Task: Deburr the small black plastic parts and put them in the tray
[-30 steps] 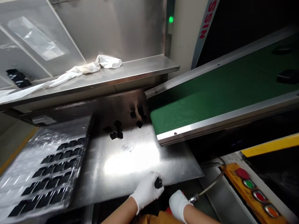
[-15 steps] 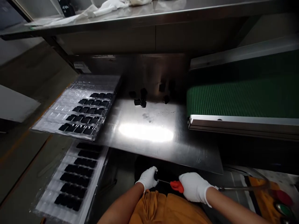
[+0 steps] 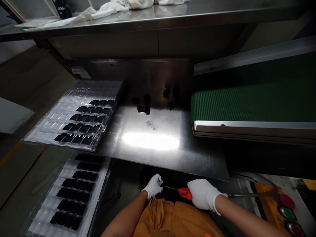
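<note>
My right hand [image 3: 201,193], in a white glove, is closed around a red air blow gun [image 3: 184,193]. Its thin metal nozzle [image 3: 171,188] points left toward my other hand, and a hose [image 3: 247,195] runs off to the right behind the wrist. My left hand [image 3: 153,187], also gloved in white, pinches a small dark part [image 3: 160,182] with a greyish face turned up; most of it is covered by the fingers. The nozzle tip is close to this part; whether they touch I cannot tell. Both hands are low, in front of the metal table's [image 3: 153,158] near edge.
Several small black parts [image 3: 144,109] lie on the table. At left, a clear plastic tray [image 3: 49,125] holds rows of black parts, with another filled tray [image 3: 41,214] below. A green conveyor belt [image 3: 242,105] is at right, a button box [image 3: 269,197] lower right, a metal shelf [image 3: 158,24] above.
The view has shifted slightly, so most things appear further left. My left hand has turned the small part, and a lighter face of it now shows.
</note>
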Demonstrator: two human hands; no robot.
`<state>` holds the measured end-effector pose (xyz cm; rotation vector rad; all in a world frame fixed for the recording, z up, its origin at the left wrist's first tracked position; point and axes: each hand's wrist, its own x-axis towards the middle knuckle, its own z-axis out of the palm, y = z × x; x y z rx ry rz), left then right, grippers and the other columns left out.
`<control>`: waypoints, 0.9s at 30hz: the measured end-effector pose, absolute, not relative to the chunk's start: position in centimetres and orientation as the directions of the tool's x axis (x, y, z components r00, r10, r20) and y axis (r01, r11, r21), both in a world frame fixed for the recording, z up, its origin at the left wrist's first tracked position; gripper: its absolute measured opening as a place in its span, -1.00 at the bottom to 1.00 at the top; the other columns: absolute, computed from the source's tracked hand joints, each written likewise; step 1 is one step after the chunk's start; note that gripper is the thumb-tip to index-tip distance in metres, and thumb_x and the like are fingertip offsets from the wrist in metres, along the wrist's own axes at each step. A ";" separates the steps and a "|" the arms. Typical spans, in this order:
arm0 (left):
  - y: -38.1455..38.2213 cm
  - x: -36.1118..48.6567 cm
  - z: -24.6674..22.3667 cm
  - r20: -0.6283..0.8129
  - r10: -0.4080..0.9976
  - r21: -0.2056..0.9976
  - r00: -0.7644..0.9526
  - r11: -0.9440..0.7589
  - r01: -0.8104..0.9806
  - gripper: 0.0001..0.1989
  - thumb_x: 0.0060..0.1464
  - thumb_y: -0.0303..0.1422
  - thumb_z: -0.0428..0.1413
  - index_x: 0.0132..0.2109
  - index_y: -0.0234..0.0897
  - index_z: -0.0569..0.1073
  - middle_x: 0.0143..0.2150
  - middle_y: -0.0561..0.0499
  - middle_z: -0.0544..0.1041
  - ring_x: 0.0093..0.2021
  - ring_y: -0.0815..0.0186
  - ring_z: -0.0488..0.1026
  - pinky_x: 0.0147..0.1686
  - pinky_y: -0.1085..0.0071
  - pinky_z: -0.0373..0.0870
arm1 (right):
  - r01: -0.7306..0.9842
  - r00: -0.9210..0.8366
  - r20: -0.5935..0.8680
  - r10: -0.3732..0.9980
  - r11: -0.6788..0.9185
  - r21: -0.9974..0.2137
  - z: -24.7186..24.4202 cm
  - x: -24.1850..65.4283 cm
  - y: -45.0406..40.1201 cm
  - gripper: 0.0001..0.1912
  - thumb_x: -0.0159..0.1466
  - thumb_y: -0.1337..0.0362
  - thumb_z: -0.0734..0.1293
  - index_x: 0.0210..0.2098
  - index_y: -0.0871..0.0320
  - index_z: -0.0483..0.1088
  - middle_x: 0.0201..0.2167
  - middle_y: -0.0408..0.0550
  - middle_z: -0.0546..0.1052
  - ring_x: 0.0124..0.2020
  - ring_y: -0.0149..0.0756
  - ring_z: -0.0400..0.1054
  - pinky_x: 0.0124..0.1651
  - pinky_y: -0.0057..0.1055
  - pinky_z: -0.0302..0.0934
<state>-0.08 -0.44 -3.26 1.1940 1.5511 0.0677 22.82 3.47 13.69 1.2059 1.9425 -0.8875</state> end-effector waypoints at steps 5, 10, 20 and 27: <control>0.0 -0.2 -2.7 -0.770 0.628 0.589 0.108 0.635 0.500 -0.60 -0.39 -0.62 0.17 -0.42 -0.19 0.15 -0.55 0.25 0.19 -0.52 0.48 0.11 -0.50 0.50 0.05 | 0.930 -0.329 -0.825 0.459 0.311 -0.198 13.5 22.9 3.6 -0.68 0.02 0.41 0.29 -0.23 0.30 0.51 -0.27 0.24 0.59 -0.21 0.16 0.50 -0.21 -0.13 0.32; 0.3 -0.4 -2.0 -0.822 0.556 0.566 0.122 0.778 0.273 -0.60 -0.38 -0.56 0.18 -0.41 -0.18 0.14 -0.60 0.26 0.18 -0.58 0.50 0.11 -0.55 0.52 0.02 | 0.938 -0.322 -0.818 0.476 0.277 -0.208 13.6 22.9 3.6 -0.69 0.02 0.41 0.29 -0.24 0.29 0.51 -0.27 0.23 0.59 -0.22 0.16 0.50 -0.23 -0.15 0.33; 0.2 -0.4 -1.7 -0.864 0.453 0.384 0.218 0.875 -0.295 -0.64 -0.20 -0.36 0.15 -0.30 -0.17 0.11 -0.33 0.03 0.46 -0.47 0.42 0.40 -0.49 0.53 0.23 | 0.943 -0.325 -0.786 0.526 0.245 -0.226 13.7 23.0 4.1 -0.73 0.05 0.36 0.27 -0.27 0.21 0.51 -0.29 0.17 0.60 -0.24 0.07 0.51 -0.27 -0.22 0.30; -0.3 -0.1 -1.5 -0.854 0.440 0.322 0.279 0.867 -0.381 -0.63 -0.11 -0.30 0.30 -0.32 -0.24 0.22 -0.33 -0.06 0.51 -0.53 0.41 0.43 -0.60 0.56 0.25 | 0.945 -0.308 -0.805 0.507 0.260 -0.197 13.4 22.7 3.9 -0.70 0.02 0.37 0.29 -0.24 0.24 0.51 -0.29 0.19 0.59 -0.24 0.09 0.50 -0.26 -0.19 0.31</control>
